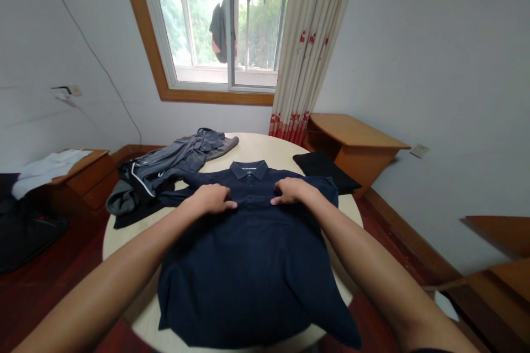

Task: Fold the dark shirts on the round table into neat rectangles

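A dark navy polo shirt (248, 265) lies spread front up on a round pale table, its collar (249, 170) at the far end and its lower hem over the near edge. On the left of the chest rests my left hand (214, 198), fingers bent and thumb apart from them. My right hand (289, 191) touches the other side of the chest in much the same pose, with a gap between thumb and fingers. The button placket runs between the two hands. I see no cloth pinched in either one, though some fingertips are hidden.
A heap of grey and black clothes (165, 162) sits at the table's (265, 143) left, touching the shirt's sleeve. A folded black garment (325, 170) lies at the right edge. Beyond stand a wooden desk (356, 132), a curtain (310, 38) and a window.
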The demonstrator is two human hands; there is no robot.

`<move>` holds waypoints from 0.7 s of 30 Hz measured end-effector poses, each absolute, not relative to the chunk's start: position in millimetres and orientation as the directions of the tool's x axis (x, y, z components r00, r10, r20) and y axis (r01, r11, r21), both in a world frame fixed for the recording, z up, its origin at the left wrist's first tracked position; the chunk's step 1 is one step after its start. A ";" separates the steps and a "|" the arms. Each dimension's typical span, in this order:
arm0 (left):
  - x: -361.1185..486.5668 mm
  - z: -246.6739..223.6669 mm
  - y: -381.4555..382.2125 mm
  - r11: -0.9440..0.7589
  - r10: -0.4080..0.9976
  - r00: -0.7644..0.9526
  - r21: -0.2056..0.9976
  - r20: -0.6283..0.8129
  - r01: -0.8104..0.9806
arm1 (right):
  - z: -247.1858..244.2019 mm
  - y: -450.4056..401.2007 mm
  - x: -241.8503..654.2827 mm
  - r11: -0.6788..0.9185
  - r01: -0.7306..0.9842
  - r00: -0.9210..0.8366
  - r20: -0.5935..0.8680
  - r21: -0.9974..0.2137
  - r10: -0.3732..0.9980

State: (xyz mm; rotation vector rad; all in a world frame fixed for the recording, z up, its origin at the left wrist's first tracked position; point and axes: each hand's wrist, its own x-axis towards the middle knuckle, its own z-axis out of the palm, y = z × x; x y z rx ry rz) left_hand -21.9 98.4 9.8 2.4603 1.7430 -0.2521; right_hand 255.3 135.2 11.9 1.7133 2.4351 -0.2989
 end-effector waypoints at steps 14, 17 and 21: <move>-3.2 -39.8 213.9 -0.149 0.970 0.163 0.093 -0.178 0.985 | -41.3 224.4 221.4 0.072 0.977 -0.119 -0.237 -0.200 0.964; -5.3 -46.6 238.0 -0.147 0.974 0.163 0.109 -0.157 0.983 | -46.5 252.8 226.9 0.085 0.975 -0.128 -0.206 -0.206 0.970; -11.2 -60.3 260.5 -0.160 0.982 0.171 0.130 -0.080 0.978 | -55.9 275.1 235.3 0.128 0.970 -0.154 -0.116 -0.207 0.981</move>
